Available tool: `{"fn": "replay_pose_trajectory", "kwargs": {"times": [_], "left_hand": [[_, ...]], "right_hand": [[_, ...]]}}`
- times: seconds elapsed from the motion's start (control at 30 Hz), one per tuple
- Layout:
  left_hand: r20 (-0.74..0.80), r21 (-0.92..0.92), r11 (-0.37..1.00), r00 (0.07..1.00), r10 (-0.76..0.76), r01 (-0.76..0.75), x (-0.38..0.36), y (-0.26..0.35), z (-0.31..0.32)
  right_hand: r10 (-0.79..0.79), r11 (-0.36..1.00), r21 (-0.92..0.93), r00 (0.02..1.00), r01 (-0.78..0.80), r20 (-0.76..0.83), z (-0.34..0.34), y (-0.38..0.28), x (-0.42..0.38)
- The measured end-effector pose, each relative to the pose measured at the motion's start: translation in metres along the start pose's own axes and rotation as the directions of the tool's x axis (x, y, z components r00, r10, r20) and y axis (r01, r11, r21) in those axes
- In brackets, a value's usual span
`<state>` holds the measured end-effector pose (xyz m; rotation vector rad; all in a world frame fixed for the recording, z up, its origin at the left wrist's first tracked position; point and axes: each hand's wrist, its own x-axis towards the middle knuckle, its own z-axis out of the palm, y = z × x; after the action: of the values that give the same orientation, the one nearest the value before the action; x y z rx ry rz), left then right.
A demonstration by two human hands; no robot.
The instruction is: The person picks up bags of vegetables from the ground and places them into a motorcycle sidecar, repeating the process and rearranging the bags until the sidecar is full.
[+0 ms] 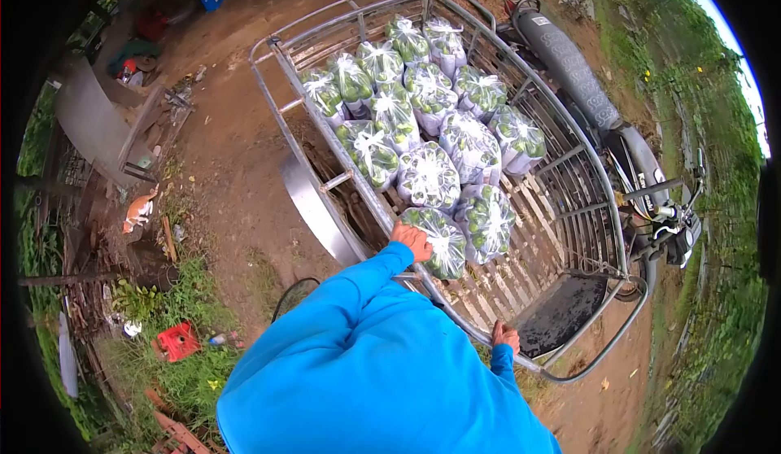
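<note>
My left hand [413, 241], fingers curled, is just inside the cart's near rail, closed against the edge of the nearest clear plastic bag of green produce [443, 251]. How much of the bag it grips is partly hidden. Farther right, my right hand [506, 338] wraps round the tubular metal rail [468, 324] near the cart's front corner. Several more tied bags of green produce [429, 176], wrapped in pale paper low down, stand close together on the slatted cart bed [529, 251].
A motorcycle [651, 181] with a long patterned seat [573, 72] is alongside the cart's far side. A dark mat [561, 312] covers the cart's front end. On the dirt to the left are an orange-and-white cat [141, 209] and a red crate [176, 342].
</note>
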<state>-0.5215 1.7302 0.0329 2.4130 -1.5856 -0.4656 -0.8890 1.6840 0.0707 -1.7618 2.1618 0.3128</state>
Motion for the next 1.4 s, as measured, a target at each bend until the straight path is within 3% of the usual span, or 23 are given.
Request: {"fn": "replay_pose_trajectory", "kwargs": {"times": [0.13,0.2,0.27,0.57,0.8,0.87,1.13,1.2,1.3,1.37,1.4], "left_hand": [[0.104,0.001,1.000,0.994,0.026,-0.027,0.003,-0.001,0.004],[-0.024,-0.053,0.995,0.997,0.080,-0.081,0.003,-0.003,0.005],[0.079,-0.046,0.997,0.995,0.066,-0.062,0.006,-0.004,0.003],[0.120,-0.101,0.984,0.980,0.161,-0.149,0.003,0.003,-0.024],[0.130,-0.111,0.982,0.977,0.168,-0.154,0.005,0.002,-0.023],[0.206,-0.099,0.984,0.965,0.163,-0.146,0.007,0.001,-0.023],[0.170,-0.122,0.977,0.966,0.192,-0.173,0.007,-0.004,-0.020],[0.238,-0.107,0.982,0.955,0.175,-0.154,0.012,-0.005,-0.022],[0.309,-0.369,0.907,0.894,0.325,-0.203,0.031,-0.024,-0.021],[0.024,-0.517,0.808,0.939,0.343,-0.282,0.054,-0.046,-0.032],[-0.024,-0.469,0.849,0.964,0.264,-0.244,0.062,-0.055,-0.059]], "right_hand": [[0.034,0.999,-0.013,0.999,-0.034,-0.017,-0.005,-0.006,-0.002],[0.054,0.998,-0.022,0.998,-0.054,0.011,0.002,0.001,0.006],[0.093,0.995,-0.036,0.996,-0.093,-0.007,0.012,0.008,0.013],[0.155,0.988,0.026,0.987,-0.154,-0.038,0.000,-0.002,0.004],[0.126,0.989,0.088,0.986,-0.116,-0.107,-0.004,-0.005,0.002],[0.110,0.991,0.094,0.986,-0.098,-0.123,-0.003,-0.004,0.003],[0.113,0.992,0.072,0.988,-0.105,-0.110,0.000,-0.002,0.003],[0.108,0.992,0.082,0.988,-0.099,-0.112,0.004,0.002,0.006],[0.117,0.991,0.086,0.983,-0.106,-0.142,0.002,-0.002,0.002],[0.130,0.989,0.086,0.980,-0.118,-0.150,-0.003,-0.007,0.000],[0.119,0.989,0.098,0.986,-0.108,-0.119,-0.006,-0.008,-0.001]]}}
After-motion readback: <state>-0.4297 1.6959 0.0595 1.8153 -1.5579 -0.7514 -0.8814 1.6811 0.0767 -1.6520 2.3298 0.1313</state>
